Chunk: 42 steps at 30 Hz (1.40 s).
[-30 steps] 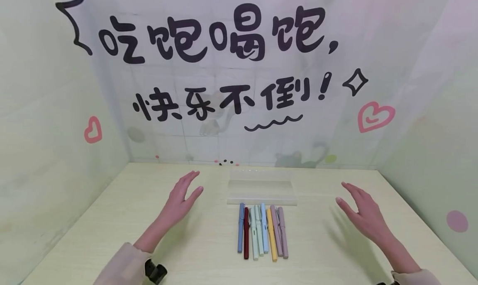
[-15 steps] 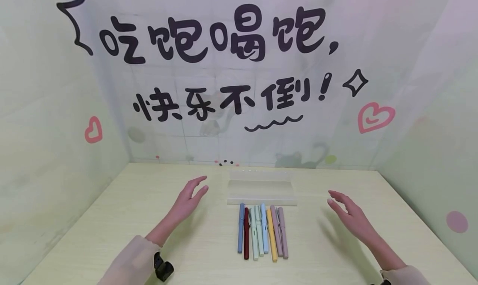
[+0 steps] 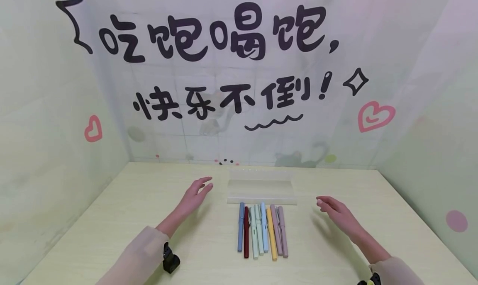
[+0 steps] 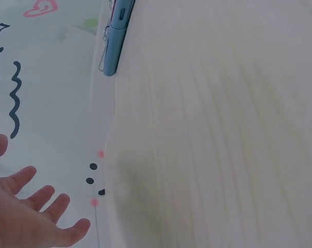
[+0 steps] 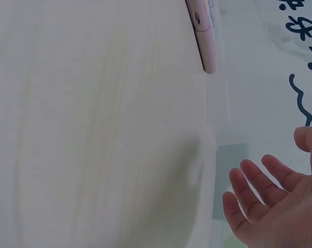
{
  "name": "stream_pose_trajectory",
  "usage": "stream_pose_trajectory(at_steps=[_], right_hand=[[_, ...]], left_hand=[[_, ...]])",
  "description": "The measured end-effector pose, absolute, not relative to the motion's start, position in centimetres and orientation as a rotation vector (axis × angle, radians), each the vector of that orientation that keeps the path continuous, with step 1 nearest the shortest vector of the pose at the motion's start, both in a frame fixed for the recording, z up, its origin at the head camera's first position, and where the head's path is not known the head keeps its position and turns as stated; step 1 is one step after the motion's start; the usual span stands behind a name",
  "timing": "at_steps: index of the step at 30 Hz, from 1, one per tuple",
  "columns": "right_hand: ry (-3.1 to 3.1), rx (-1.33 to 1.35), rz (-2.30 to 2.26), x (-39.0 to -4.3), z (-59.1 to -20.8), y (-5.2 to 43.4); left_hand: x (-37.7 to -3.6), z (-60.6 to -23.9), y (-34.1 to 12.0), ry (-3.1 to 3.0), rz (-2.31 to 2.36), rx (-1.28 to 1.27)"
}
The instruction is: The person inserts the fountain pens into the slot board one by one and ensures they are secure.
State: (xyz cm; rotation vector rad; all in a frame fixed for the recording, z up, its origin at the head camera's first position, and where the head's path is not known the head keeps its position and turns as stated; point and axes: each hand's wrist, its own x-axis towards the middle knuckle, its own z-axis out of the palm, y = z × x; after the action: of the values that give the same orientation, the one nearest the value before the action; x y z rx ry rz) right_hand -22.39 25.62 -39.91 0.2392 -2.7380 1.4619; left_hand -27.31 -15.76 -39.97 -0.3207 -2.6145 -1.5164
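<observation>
"吃饱喝饱, 快乐不倒!" on the backdrop

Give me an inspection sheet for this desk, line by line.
Surface: pale wood table, bare where visible.
Job's things: eight pens in a row, side by side; clear tray just behind them.
Clutter: nothing seen.
Grippers: left hand open, left of the tray, holding nothing; right hand open, fingers loosely bent, right of the pens, holding nothing.
Cables: nothing seen; a black wrist mount on the left sleeve.
Surroundings: backdrop with black lettering and pink hearts on three sides.
</observation>
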Motion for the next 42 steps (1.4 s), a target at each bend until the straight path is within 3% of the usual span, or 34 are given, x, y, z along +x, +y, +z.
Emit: stream_pose_trajectory(at_steps=[23, 33, 42], right_hand=[[-2.744, 0.214, 1.649, -24.4, -40.6, 21.1], [-2.780, 0.326, 1.559, -25.2, -40.8, 19.5], [-2.859, 0.204, 1.419, -25.7, -41.3, 18.1]], left_hand=[[-29.7, -39.6, -13.2, -2.614, -1.352, -0.393], [-30.9, -38.5, -11.6, -2.473, -1.409, -0.403], [-31.6, -38.5, -10.6, -2.439, -1.519, -0.304]])
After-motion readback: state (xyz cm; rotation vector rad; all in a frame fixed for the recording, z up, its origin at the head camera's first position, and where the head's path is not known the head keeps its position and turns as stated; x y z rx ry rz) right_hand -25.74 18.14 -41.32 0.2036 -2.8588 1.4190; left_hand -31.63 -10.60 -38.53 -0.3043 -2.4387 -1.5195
